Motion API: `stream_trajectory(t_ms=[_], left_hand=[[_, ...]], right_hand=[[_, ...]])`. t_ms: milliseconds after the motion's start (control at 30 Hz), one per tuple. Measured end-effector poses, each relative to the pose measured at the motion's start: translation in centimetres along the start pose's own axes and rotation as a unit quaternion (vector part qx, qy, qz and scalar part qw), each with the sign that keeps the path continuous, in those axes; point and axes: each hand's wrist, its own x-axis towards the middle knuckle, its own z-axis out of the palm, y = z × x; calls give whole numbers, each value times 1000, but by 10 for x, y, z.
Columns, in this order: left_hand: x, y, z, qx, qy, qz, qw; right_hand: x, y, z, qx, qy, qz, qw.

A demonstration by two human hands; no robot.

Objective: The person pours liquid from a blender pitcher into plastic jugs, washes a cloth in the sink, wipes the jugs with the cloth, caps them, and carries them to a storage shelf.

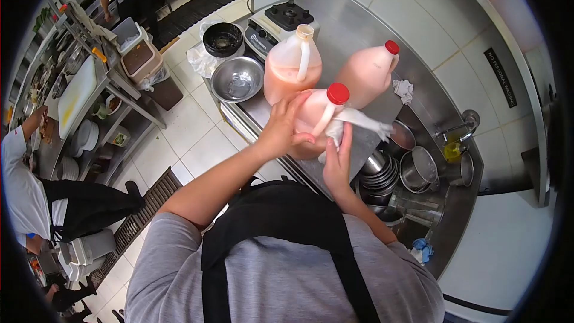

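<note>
A plastic jug of pink liquid with a red cap stands at the near edge of the steel counter. My left hand grips its side, thumb and fingers spread around the body. In my right hand is a white cloth, pressed against the jug near the handle, one end trailing right. Just behind stands an uncapped jug, partly filled with orange-pink liquid. Farther right is another red-capped jug of pink liquid.
A metal bowl, a black pan and a portable stove sit at the counter's left end. On the right, a sink holds stacked metal pots under a faucet. Co-workers stand on the left and at the back.
</note>
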Motion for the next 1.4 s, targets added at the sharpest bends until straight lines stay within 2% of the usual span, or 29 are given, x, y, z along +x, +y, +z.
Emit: stream_trajectory(t_ms=[33,67,133,167,200,267,333,367,400,433,467,500,533,667,733,800,867,900,967,1000,1067,1200,1267,1300,1367,1400], left_hand=[[-2,6,12,29,45,-25,998],[-2,11,23,59,91,-50,993],[3,21,27,58,96,-64,992],[11,22,23,69,69,-93,991],[19,23,20,79,41,-121,989],[41,17,11,67,19,-114,991],[68,9,4,51,84,96,990],[81,8,2,47,80,97,991],[96,13,-4,-27,-1,100,995],[109,14,-7,-101,-80,102,986],[118,13,-8,-104,-82,105,986],[127,11,-10,-107,-184,68,975],[133,9,-10,-107,-285,32,952],[138,12,-9,-121,-304,41,944],[139,13,-6,-105,-292,69,948],[141,14,-1,-88,-279,97,951],[142,16,3,-9,-231,150,961],[141,20,4,-9,-235,153,960],[137,31,3,55,-195,139,969],[135,33,6,55,-195,141,969],[131,35,11,103,-120,144,977],[129,41,11,107,-132,100,980],[129,43,8,124,-136,87,979],[129,42,8,126,-131,88,979],[126,39,10,109,-120,89,983],[126,39,9,110,-118,87,983]], right_hand=[[-1,-5,1,-83,-29,-60,994],[2,1,2,-84,-24,-58,995],[18,18,3,-1,22,-12,1000],[26,16,-1,-68,43,-69,994],[28,20,-7,-72,49,-65,994],[27,39,-24,-281,26,-150,948],[11,55,-36,-317,17,-150,937],[3,59,-41,-377,19,-178,909],[-1,60,-45,-437,21,-206,876],[-3,59,-49,-440,23,-204,874],[-4,57,-52,-379,20,-166,910],[-4,56,-55,-316,18,-127,940],[-8,52,-56,-319,22,-125,939],[-19,23,-51,-313,111,-63,941],[-14,1,-42,-307,198,-153,918],[-8,-12,-34,-311,189,-182,913],[-2,-12,-26,-454,29,-224,862],[-5,-5,-20,-455,33,-222,862],[-13,23,-8,-574,10,-143,806],[-18,27,-6,-575,12,-143,806],[-30,31,-3,-547,37,-122,827],[-46,63,-7,-535,38,-169,827],[-65,101,-11,-521,-49,-201,828],[-66,104,-12,-520,-49,-206,827],[-74,113,-14,-541,-147,-184,808],[-69,109,-14,-540,-148,-186,807]])
